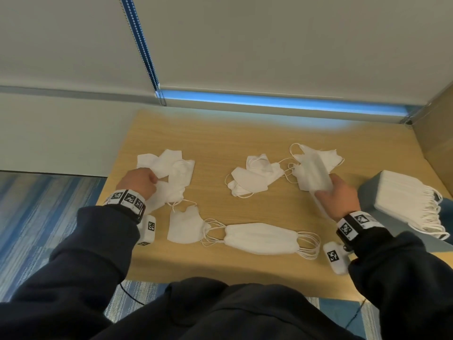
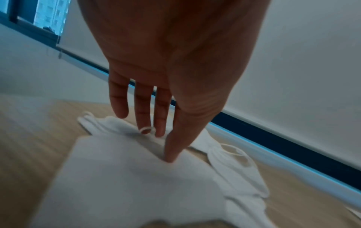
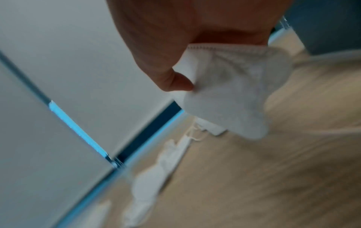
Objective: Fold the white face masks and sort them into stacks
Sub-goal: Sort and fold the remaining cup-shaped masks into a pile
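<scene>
Your right hand [image 1: 339,197] clenched round a folded mask [image 1: 315,173], held above the table [image 1: 245,133] at its right side, your left hand [image 1: 137,182] straight-fingered, one fingertip pressing the left mask pile [image 1: 176,173], flat stack [image 1: 259,238] by front edge.

Table [image 1: 245,136]: light wood-grain top, taken as the landmark.

Behind its far edge is a pale grey roller blind [image 1: 269,45], drawn almost fully down. A strip of blue daylight [image 1: 269,102] shows under the hem.

A blue bead chain [image 1: 141,42] hangs beyond the table's far-left corner.

Left of the table is a pale wall panel [image 1: 56,133], with blue striped carpet [image 1: 36,217] below it.

At the table's right edge stands a tan upright surface [image 1: 436,138], possibly a partition; the view there is blurred.
</scene>
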Demonstrator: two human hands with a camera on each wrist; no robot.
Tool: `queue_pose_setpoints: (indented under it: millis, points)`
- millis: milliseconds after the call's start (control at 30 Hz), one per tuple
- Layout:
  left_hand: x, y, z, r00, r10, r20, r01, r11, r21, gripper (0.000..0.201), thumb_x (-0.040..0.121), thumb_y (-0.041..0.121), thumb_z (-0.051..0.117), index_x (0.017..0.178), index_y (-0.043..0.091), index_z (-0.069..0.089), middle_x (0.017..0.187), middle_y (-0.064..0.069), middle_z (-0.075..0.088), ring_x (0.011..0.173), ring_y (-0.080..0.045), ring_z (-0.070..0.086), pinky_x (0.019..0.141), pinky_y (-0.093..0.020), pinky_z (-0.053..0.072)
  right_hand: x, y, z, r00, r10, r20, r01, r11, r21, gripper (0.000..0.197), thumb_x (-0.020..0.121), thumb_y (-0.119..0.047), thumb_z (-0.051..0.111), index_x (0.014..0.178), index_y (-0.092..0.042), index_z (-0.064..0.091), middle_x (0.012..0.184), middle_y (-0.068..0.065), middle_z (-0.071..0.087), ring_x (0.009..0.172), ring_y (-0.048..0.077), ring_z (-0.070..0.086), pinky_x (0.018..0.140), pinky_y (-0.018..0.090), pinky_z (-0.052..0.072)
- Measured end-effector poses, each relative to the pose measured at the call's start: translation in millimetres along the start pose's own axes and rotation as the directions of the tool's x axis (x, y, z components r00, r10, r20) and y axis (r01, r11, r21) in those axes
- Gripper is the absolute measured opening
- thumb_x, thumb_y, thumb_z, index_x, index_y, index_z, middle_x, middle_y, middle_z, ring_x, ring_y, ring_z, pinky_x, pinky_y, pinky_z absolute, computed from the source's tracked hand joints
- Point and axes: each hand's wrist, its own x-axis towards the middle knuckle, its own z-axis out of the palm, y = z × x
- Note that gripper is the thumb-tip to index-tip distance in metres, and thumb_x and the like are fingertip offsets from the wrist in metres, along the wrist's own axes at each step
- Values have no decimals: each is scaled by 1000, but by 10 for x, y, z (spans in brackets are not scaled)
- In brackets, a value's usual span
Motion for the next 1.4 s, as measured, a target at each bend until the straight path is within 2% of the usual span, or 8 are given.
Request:
queue_pose_setpoints:
  millis: [67, 167, 433, 600, 867, 1033, 1200, 1400]
  points:
    - [36, -116, 30, 1000, -10, -7, 10, 1000, -12, 33, 83, 13, 72, 110, 30, 66, 125, -7, 61, 112, -31, 60, 97, -42, 50, -32, -103, -66, 998, 58, -25, -48, 953, 299, 42, 92, -18, 65, 132, -6, 56, 119, 16, 66, 106, 39, 62, 89, 46, 52]
    - [25, -138, 66, 998, 61, -29, -61, 998, 21, 47, 81, 17, 76, 124, 29, 62, 122, -8, 61, 110, -31, 60, 93, -43, 52, -168, -287, -50, 972, 183, 145, -229, 630, 742, 19, 94, -14, 66, 113, -12, 66, 113, 9, 71, 107, 35, 65, 90, 49, 55]
    - [-141, 202, 105, 973, 232, 23, -228, 925, 303, 20, 86, 33, 67, 106, 36, 69, 116, 0, 58, 107, -24, 58, 89, -37, 49, -512, -727, 264, 925, 124, 359, -380, 306, 873, 28, 96, -14, 64, 122, -6, 65, 117, 13, 73, 108, 32, 69, 80, 45, 59]
    - [-162, 347, -40, 950, 311, -33, -303, 942, 143, 13, 80, 27, 72, 83, 30, 60, 92, 3, 62, 86, -24, 62, 74, -33, 45, -691, -844, 326, 927, 75, 369, -370, 353, 859, 17, 92, -5, 67, 106, -8, 74, 109, 7, 76, 102, 26, 69, 83, 40, 55]
    - [-221, 704, -192, 916, 374, -145, -401, 858, -321, 34, 72, 34, 90, 101, 30, 74, 86, 4, 69, 80, -14, 62, 73, -32, 49, -823, -804, 71, 967, -74, 244, -170, 529, 832, 20, 95, -10, 65, 108, -17, 79, 106, -10, 74, 81, 7, 56, 67, 28, 36]
    - [-234, 855, -160, 919, 340, -198, -391, 845, -364, 29, 84, 44, 78, 73, 18, 72, 69, -2, 65, 66, -19, 55, 63, -32, 42, -840, -792, -89, 860, -175, 479, -388, 387, 837, 15, 100, -14, 60, 108, -8, 70, 89, 8, 62, 60, 20, 55, 49, 31, 48]
    - [-262, 928, -211, 901, 348, -258, -422, 840, -342, 15, 86, 33, 79, 84, 18, 75, 99, -1, 72, 92, -21, 64, 86, -39, 53, -893, -776, -81, 851, -212, 480, -419, 274, 866, 59, 82, 19, 30, 117, -1, 74, 127, 15, 70, 113, 39, 68, 91, 55, 58]
    - [-287, 966, -254, 918, 260, -299, -370, 831, -414, 29, 75, 38, 88, 75, 17, 68, 80, 2, 67, 73, -15, 57, 68, -32, 48, -849, -712, -30, 883, -54, 466, -442, 241, 864, 24, 95, -13, 63, 114, -6, 76, 122, 15, 72, 97, 33, 72, 74, 45, 61]
